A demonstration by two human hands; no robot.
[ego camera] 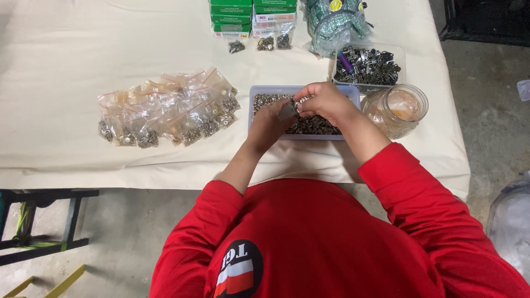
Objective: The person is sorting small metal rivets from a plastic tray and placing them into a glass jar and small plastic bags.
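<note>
Both hands meet mid-frame over the blue tray point(254, 110) of metal snaps: the left hand point(270, 122) pinches a small clear bag point(287, 111), the right hand point(327, 102) closes on its top. Filled bags point(165, 110) lie left; a glass jar point(398, 109) stands right.

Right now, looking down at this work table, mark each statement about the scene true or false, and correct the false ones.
1. Both hands are over the tray of small metal parts. True: the left hand and right hand meet above it.
2. The pile of small clear bags lies to the right of the tray. False: it lies to the left.
3. A clear jar stands right of the tray. True.
4. The person wears blue sleeves. False: the sleeves are red.
5. Green boxes sit at the far edge of the table. True.
</note>
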